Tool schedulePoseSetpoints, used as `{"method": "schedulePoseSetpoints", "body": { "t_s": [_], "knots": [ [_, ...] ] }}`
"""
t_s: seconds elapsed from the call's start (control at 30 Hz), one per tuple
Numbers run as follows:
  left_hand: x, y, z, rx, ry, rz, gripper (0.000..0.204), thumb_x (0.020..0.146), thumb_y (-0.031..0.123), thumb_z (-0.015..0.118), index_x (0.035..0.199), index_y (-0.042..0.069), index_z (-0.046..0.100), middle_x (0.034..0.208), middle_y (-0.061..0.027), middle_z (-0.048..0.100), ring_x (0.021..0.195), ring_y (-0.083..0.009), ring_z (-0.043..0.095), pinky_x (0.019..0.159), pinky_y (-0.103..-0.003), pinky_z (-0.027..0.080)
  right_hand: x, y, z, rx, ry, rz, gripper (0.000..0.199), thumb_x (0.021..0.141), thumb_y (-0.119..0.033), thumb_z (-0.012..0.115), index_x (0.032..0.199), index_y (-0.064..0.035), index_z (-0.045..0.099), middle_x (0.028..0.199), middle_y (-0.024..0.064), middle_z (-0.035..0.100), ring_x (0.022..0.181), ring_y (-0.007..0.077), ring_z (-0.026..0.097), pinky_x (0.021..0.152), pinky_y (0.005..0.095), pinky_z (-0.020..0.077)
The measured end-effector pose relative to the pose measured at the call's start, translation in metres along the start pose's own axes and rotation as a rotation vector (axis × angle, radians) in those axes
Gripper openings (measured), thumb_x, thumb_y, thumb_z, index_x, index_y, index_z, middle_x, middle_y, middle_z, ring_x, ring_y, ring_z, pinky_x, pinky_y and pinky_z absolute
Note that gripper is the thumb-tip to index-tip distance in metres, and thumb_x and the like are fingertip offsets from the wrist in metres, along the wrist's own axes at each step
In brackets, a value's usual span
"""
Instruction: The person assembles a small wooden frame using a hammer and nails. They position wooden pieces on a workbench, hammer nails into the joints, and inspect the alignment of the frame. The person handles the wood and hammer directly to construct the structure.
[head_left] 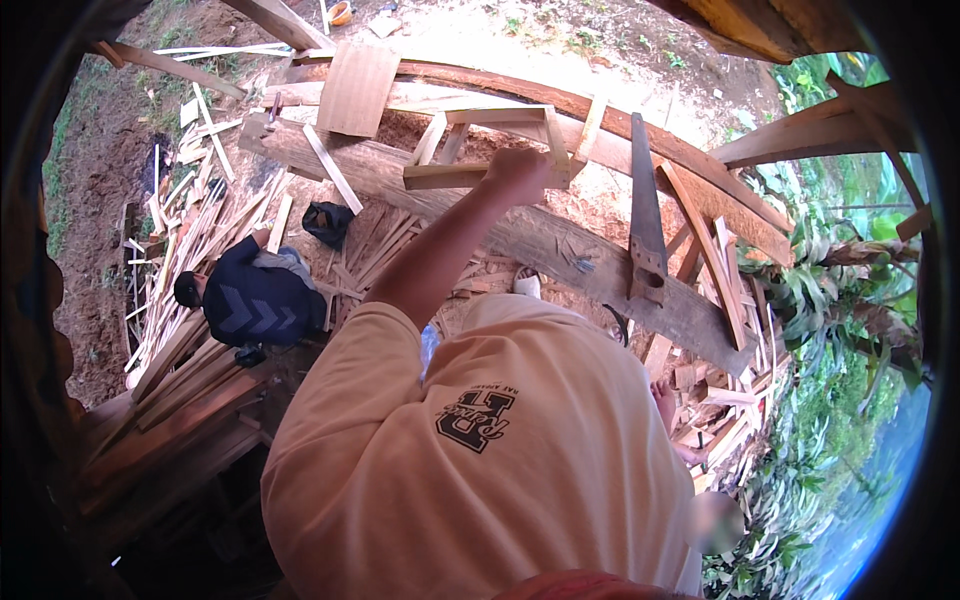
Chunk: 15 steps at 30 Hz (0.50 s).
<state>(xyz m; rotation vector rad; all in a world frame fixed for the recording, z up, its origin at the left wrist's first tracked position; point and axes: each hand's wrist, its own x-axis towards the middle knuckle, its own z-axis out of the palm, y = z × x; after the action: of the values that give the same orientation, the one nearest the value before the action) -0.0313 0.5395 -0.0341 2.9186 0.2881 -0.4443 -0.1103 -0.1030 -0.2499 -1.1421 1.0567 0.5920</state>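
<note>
A small wooden frame [492,150] of pale slats lies on top of a long, thick timber beam [560,250] that runs from the far left down toward the near right of the scene. One hand [517,172] is closed on the near slat of that frame, at its right part, fingers wrapped over the wood. The bare forearm behind it leads back to a person in a pale yellow shirt [480,450], who fills the near middle of the view. Which hand it is cannot be told from this angle, and no second hand shows. Just right of the frame a handsaw [645,215] lies across the beam, its dark blade pointing far and its handle toward the near side. On the far left end of the beam rests a flat square board [356,88], with a thin slat [330,165] leaning beside it. Below the beam, on the left, another person in dark clothes [255,298] crouches among heaps of wood offcuts [190,220], and a dark bag [328,222] sits just beyond them. More offcuts [715,400] are piled at the near right, next to green leafy plants [840,300]. Bare brown soil [105,170] lies at the far left.
</note>
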Motion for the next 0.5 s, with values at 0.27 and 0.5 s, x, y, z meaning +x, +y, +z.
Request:
{"method": "schedulePoseSetpoints", "body": {
  "t_s": [0.27, 0.5],
  "knots": [
    [-0.015, -0.001, -0.011, 0.007, 0.095, 0.08, 0.046, 0.085, 0.019, 0.075, 0.128, 0.01, 0.062, 0.088, -0.0113, 0.075, 0.08, -0.0305, 0.076, 0.071, -0.045, 0.061, -0.056, -0.036, 0.1, -0.295, -0.15, 0.018, 0.035, 0.103, -0.036, 0.064, 0.118, -0.0042, 0.062, 0.098, 0.0067, 0.068, 0.076, 0.0177, 0.062, 0.073, 0.0302, 0.0538],
    [-0.09, 0.066, 0.013, 0.071, 0.422, 0.437, 0.018, 0.09, 0.02, 0.068, 0.106, 0.012, 0.064, 0.078, -0.004, 0.068, 0.071, -0.0213, 0.072, 0.063, -0.038, 0.058, -0.136, -0.12, 0.328, -0.466, -0.752, -0.139, 0.065, 0.104, -0.062, 0.053, 0.136, -0.0054, 0.059, 0.13, 0.0112, 0.069, 0.12, 0.0242, 0.064, 0.103, 0.0462, 0.0468]
  ]
}}
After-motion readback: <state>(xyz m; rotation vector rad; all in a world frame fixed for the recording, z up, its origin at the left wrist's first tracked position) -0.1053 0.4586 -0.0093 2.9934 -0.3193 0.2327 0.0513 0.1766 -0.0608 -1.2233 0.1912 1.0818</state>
